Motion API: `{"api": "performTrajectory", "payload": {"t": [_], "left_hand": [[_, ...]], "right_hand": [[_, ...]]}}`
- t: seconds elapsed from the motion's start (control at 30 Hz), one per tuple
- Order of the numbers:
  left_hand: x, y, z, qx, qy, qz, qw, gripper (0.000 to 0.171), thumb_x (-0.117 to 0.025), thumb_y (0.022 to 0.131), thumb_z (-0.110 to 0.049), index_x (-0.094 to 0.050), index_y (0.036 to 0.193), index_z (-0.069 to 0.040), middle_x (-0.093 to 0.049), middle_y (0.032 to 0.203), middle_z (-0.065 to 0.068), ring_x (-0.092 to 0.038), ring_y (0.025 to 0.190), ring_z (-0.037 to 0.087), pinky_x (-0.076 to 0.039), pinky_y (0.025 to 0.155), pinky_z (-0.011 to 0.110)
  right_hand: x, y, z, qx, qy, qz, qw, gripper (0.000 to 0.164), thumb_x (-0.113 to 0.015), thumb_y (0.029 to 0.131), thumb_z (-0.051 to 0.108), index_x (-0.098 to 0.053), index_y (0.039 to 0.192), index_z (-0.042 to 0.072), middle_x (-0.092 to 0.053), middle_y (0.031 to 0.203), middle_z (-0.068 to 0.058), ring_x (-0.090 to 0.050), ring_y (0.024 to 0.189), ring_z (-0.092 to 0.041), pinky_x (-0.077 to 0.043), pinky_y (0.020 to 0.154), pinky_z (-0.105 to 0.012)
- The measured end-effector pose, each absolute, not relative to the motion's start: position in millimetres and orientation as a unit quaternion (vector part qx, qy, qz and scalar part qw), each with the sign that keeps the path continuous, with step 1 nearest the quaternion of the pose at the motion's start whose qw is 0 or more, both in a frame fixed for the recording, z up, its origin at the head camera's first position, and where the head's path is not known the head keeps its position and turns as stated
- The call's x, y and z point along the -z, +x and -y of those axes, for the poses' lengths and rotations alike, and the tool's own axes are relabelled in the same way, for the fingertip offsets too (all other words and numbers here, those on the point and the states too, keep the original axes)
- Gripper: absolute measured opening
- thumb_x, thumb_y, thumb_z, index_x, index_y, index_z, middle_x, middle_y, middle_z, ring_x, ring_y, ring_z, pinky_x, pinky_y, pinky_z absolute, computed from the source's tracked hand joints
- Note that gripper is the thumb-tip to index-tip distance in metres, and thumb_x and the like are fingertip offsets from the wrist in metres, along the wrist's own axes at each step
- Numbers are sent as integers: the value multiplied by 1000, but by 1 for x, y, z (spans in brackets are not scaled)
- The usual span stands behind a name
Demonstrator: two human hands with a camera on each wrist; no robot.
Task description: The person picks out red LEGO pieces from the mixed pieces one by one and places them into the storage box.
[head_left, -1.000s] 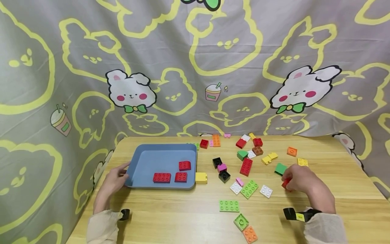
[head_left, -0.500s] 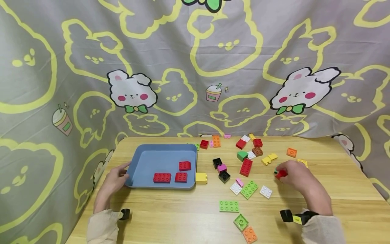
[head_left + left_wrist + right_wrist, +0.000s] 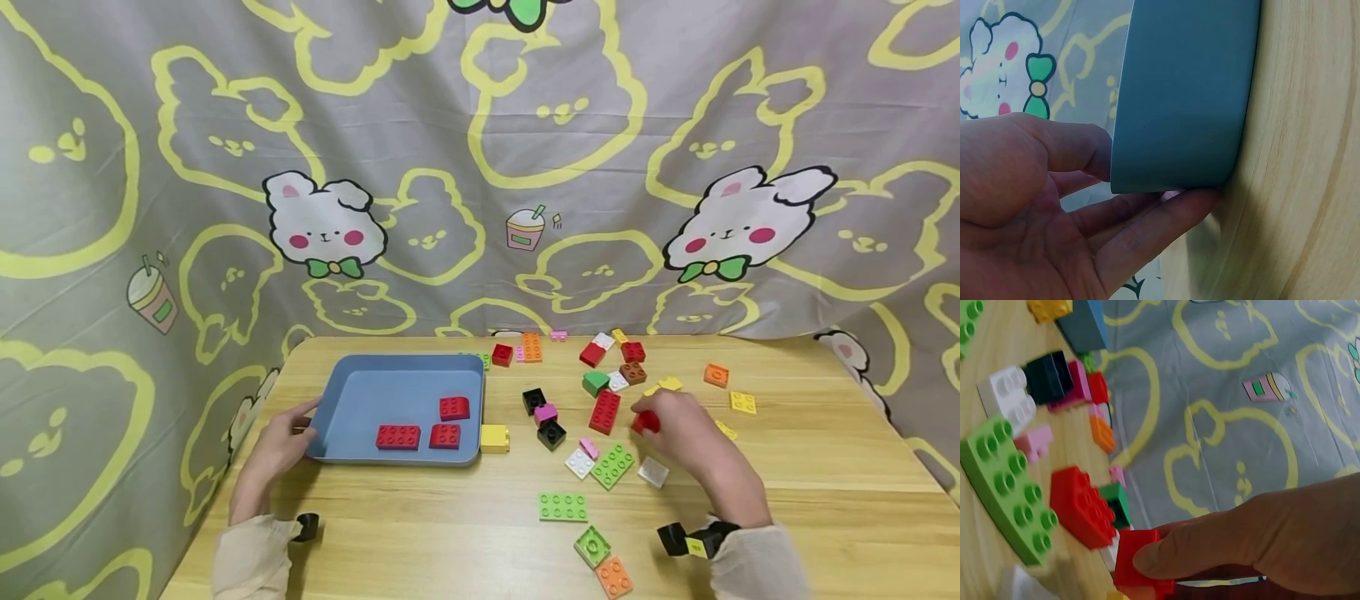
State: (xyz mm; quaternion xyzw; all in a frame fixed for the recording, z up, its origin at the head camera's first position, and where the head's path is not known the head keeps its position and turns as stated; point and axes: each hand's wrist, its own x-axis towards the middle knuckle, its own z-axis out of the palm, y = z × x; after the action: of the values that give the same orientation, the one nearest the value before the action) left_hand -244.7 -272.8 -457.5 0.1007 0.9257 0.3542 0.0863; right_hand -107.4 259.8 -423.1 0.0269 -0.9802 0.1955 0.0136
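At the left, my left hand (image 3: 279,442) holds the near-left edge of a blue tray (image 3: 405,379). In the left wrist view the thumb meets the tray's rim (image 3: 1124,125) and the other fingers lie against its outside. Three red bricks (image 3: 398,437) lie inside the tray. Over on the right, my right hand (image 3: 686,433) pinches a red brick (image 3: 645,422) with thumb and fingers. The right wrist view shows the thumb across this held brick (image 3: 1127,545). Close to it lies a longer red brick (image 3: 605,412).
A yellow brick (image 3: 495,437) touches the tray's right side. Black bricks (image 3: 552,435), a light green brick (image 3: 613,466), white bricks (image 3: 654,472) and several other coloured pieces lie scattered over the table's middle and right. A patterned curtain (image 3: 420,167) hangs behind.
My right hand has moved left with the red brick, passing over the green brick, which no longer shows. A yellow piece behind the hand has come into view. The left hand and tray stay put.
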Motion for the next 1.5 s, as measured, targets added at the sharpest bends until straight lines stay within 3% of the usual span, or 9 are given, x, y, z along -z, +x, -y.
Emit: {"api": "performTrajectory", "payload": {"t": [0.27,0.4,0.73,1.5], "left_hand": [[454,-245,272,-354,102,-925,90,53,-46,96,1,-36,148,1,-51,124,36,-51,110,46,-50,69,37],[455,-245,274,-354,107,-925,88,53,-47,96,1,-35,148,2,-51,123,37,-51,110,46,-51,70,38],[460,-244,275,-361,105,-922,99,53,-47,97,1,-34,148,2,-49,125,37,-50,110,46,-51,70,38],[457,-244,273,-354,105,-925,94,53,-46,96,2,-35,148,3,-51,122,36,-52,108,45,-51,70,39]], "right_hand": [[422,-113,-240,-204,53,976,51,30,-79,76,2,-71,104,-3,-67,98,-15,-58,78,-22,-53,64,-39],[425,-118,-231,-198,67,976,64,33,-79,76,1,-70,108,-5,-66,101,-17,-57,78,-22,-51,62,-36],[433,-131,-203,-219,98,969,61,38,-78,81,7,-67,117,-3,-66,112,-16,-61,100,-28,-56,77,-41],[424,-191,-105,-207,250,943,76,23,-73,86,7,-71,109,4,-68,96,-2,-59,82,-10,-54,72,-24]]}}
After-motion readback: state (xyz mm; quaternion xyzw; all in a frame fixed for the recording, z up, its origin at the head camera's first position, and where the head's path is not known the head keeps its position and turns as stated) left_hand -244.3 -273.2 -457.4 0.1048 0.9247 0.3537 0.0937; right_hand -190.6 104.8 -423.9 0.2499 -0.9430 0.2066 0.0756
